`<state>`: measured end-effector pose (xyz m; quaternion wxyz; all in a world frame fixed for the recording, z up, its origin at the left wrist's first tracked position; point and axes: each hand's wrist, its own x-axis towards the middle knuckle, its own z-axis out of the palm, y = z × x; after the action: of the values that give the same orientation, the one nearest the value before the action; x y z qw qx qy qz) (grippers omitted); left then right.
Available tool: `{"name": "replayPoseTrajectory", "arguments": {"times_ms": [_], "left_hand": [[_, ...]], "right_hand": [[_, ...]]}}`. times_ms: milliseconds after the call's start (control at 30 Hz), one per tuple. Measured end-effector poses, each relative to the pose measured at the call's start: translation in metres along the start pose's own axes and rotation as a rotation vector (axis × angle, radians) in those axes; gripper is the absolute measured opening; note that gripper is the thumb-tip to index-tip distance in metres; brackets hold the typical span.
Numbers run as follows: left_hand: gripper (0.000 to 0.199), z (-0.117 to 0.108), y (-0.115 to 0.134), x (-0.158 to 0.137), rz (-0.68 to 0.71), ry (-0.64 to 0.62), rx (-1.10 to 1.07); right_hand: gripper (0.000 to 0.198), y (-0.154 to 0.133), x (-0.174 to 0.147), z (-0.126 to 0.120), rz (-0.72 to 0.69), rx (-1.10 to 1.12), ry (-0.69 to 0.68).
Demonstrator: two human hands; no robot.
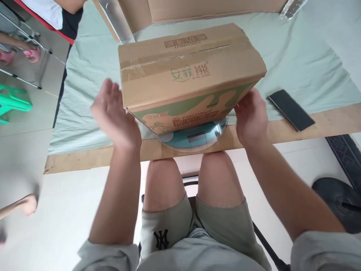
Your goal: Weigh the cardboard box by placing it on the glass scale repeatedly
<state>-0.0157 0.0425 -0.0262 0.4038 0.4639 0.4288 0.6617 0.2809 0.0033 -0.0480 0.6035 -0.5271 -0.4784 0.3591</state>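
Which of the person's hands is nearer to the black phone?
Right. The right hand is at the cardboard box's right end, just left of the phone; the left hand is by the box's opposite end.

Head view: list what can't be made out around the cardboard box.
Head view throughout:
Inside of the cardboard box: hidden by its walls.
Far part of the glass scale: hidden behind the box.
Display: any figures too small.
Left hand: blurred, apparently by motion.
Far cardboard: cut off by top edge.

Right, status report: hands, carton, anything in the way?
Left hand open beside coconut carton; right hand at right end. Carton over glass scale. Smartphone nearby, not blocking.
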Motion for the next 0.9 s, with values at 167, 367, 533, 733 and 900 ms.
{"name": "replayPoseTrajectory", "arguments": {"times_ms": [167, 367, 533, 733, 900], "left_hand": [[0.023, -0.058, 0.001, -0.144, 0.239, 0.038, 0.340], [0.036, -0.055, 0.006, -0.212, 0.288, -0.416, 0.807], [0.044, -0.045, -0.007, -0.194, 0.333, -0.288, 1.022], [0.041, -0.052, -0.005, -0.197, 0.390, -0.352, 1.008], [0.042, -0.054, -0.008, -0.196, 0.386, -0.310, 0.984]], "right_hand": [[0.039, -0.002, -0.165, -0.035, -0.059, -0.269, -0.003], [0.032, -0.002, -0.222, -0.024, -0.530, -0.814, -0.351], [0.012, 0.004, -0.200, -0.018, -0.413, -0.832, -0.154], [0.011, 0.007, -0.209, -0.026, -0.441, -0.774, -0.240], [0.010, 0.005, -0.206, -0.026, -0.436, -0.753, -0.254]]}}
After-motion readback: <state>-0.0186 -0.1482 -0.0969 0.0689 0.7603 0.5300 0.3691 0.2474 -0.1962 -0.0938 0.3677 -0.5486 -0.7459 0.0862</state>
